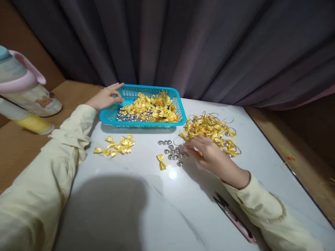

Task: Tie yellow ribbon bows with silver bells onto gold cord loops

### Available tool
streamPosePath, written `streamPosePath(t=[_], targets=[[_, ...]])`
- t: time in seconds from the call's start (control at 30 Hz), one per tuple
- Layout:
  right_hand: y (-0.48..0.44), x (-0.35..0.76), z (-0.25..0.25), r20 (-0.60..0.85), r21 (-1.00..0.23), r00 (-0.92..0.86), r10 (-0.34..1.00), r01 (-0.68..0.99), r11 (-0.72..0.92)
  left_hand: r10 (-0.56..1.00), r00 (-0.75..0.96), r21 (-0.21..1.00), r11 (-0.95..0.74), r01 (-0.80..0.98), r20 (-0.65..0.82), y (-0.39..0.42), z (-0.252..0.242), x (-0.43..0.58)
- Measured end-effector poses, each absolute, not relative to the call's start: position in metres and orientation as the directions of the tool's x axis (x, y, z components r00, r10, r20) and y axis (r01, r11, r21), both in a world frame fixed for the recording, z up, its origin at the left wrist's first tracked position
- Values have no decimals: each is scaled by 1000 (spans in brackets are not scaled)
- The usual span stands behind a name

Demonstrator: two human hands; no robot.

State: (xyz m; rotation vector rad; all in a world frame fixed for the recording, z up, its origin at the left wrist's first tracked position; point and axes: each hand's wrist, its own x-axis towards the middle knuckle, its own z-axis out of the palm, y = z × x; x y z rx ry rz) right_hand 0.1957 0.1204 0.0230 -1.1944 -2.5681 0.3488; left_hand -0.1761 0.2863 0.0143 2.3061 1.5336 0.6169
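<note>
My left hand (107, 97) is at the left end of a blue basket (142, 123), its fingers apart over the rim. Yellow bows (146, 104), silver bells (128, 115) and gold cords lie in that basket. My right hand (201, 150) is bent with fingertips together by a pile of corded yellow bows (206, 127); what it holds, if anything, is too small to make out. Just left of its fingertips lie several silver bells (172, 153) and a single yellow bow (161, 162). More loose bows (121, 144) rest in front of the basket.
Pink-handled scissors (235, 219) lie on the white table (115, 209) beneath my right forearm. At the far left are a large bottle with a pink handle (34, 94) and a yellow-and-white bottle (31, 120). A dark curtain (157, 42) hangs behind the table.
</note>
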Motion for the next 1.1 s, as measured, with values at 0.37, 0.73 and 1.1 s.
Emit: streamPosePath(t=[0.37,0.73,1.1], targets=[[118,190,13,91,-334,-668,739,678,654,923,338,463,-385,799,185,288,12,-178],[127,182,15,151,-383,-652,743,654,652,914,349,484,-406,776,206,288,12,-177],[127,148,1,178,-513,-735,654,498,699,921,332,519,-390,761,205,291,10,-179]])
